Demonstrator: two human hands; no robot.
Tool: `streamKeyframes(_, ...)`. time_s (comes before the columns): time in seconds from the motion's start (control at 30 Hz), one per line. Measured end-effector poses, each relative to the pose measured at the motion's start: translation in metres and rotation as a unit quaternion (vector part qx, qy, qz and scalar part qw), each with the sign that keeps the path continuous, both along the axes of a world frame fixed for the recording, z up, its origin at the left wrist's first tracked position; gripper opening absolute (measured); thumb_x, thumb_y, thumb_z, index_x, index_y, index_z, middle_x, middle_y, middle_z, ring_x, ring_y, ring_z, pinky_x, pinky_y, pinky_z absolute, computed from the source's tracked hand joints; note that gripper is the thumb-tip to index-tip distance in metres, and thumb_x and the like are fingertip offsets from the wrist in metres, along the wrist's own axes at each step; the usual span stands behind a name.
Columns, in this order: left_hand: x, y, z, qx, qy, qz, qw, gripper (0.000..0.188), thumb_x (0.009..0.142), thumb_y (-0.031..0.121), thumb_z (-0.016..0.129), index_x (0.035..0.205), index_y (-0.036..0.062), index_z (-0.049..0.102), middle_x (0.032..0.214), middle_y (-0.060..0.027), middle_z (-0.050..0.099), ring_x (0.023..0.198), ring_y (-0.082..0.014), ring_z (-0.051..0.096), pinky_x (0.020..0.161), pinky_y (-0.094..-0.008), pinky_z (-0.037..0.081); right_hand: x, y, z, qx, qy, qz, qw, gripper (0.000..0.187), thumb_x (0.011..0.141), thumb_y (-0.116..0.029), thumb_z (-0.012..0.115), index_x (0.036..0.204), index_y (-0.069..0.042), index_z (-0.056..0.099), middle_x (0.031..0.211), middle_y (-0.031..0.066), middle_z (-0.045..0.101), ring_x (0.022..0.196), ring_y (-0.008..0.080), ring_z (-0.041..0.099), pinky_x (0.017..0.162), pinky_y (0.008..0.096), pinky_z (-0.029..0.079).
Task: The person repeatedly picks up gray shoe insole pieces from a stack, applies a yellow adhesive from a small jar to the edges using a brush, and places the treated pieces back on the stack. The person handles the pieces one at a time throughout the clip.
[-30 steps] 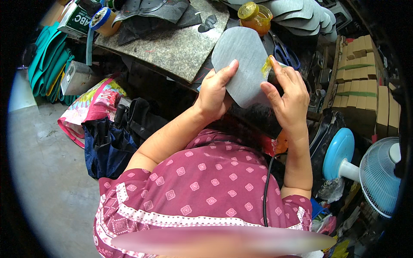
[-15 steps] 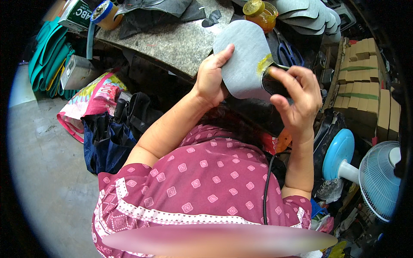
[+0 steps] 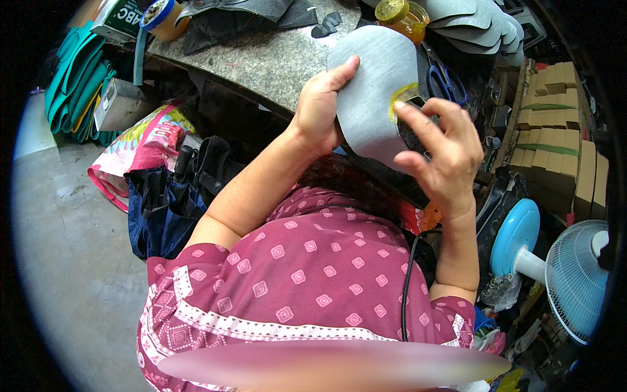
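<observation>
In my left hand [image 3: 320, 108] is a flat grey sheet piece [image 3: 369, 81] with rounded edges, gripped at its left side with the thumb on top. A wet yellow smear, like glue [image 3: 403, 95], follows the curved notch in its right edge. My right hand [image 3: 447, 140] has its index fingertip on that smear, with thumb and index finger apart. Behind this hand, a dark patch shows at the notch; whether it belongs to the piece I cannot tell. Just beyond the piece stands an open jar of amber glue [image 3: 411, 23], its yellow-stained lid [image 3: 390, 10] beside it.
Blue-handled scissors [image 3: 447, 81] lie right of the piece. Stacked grey pieces [image 3: 470, 26] sit at the far right of the stone-topped table [image 3: 261, 72], dark scraps [image 3: 228, 29] at its back. A fan [image 3: 575, 274] stands at right, bags [image 3: 163, 202] at left.
My right index finger has slid left and slightly down along the notch, and the yellow smear now reaches further along the edge. The left hand keeps its hold on the grey piece.
</observation>
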State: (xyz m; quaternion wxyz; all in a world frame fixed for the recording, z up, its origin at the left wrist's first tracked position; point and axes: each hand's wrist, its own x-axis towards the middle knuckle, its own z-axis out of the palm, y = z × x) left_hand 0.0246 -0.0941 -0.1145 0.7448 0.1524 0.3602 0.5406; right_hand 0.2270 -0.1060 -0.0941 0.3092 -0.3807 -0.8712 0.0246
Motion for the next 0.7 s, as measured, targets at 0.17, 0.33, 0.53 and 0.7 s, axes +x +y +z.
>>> streamKeyframes(0.17, -0.005, 0.004, 0.002, -0.01, -0.025, 0.011, 1.0, 0.046, 0.102, 0.029, 0.047, 0.134, -0.0047, 0.048, 0.125, -0.0196, 0.061, 0.112, -0.0303, 0.063, 0.098, -0.0446, 0.051, 0.006, -0.005, 0.004, -0.076, 0.069, 0.018, 0.995, 0.064, 0.085, -0.069, 0.049, 0.11, -0.015, 0.074, 0.095, 0.0066, 0.057, 0.082, 0.0244, 0.056, 0.071, 0.0346, 0.047)
streamKeyframes(0.33, 0.003, 0.002, 0.007, -0.004, -0.018, -0.005, 1.0, 0.046, 0.103, 0.029, 0.045, 0.135, -0.005, 0.047, 0.124, -0.0199, 0.061, 0.111, -0.0305, 0.064, 0.096, -0.0447, 0.052, 0.009, 0.003, -0.006, -0.127, 0.061, -0.037, 0.989, 0.085, 0.092, -0.074, 0.028, 0.127, -0.006, 0.065, 0.096, 0.0108, 0.057, 0.086, 0.0272, 0.057, 0.075, 0.0364, 0.047)
streamKeyframes(0.53, 0.002, 0.006, 0.005, 0.003, 0.002, -0.009, 1.0, 0.045, 0.103, 0.027, 0.045, 0.133, -0.0055, 0.048, 0.123, -0.0203, 0.061, 0.11, -0.0305, 0.064, 0.096, -0.0446, 0.052, -0.001, -0.004, -0.007, -0.114, 0.042, 0.023, 0.992, 0.08, 0.082, -0.078, 0.042, 0.121, -0.014, 0.07, 0.088, 0.007, 0.054, 0.078, 0.0242, 0.054, 0.069, 0.0347, 0.046)
streamKeyframes(0.7, -0.002, 0.011, 0.001, 0.005, 0.006, -0.008, 1.0, 0.044, 0.103, 0.027, 0.046, 0.131, -0.0066, 0.05, 0.121, -0.0208, 0.061, 0.108, -0.0301, 0.065, 0.095, -0.0443, 0.053, 0.014, 0.002, 0.012, -0.099, 0.022, 0.082, 0.991, 0.075, 0.082, -0.077, 0.045, 0.114, -0.015, 0.073, 0.087, 0.0065, 0.053, 0.077, 0.0238, 0.053, 0.067, 0.0341, 0.044)
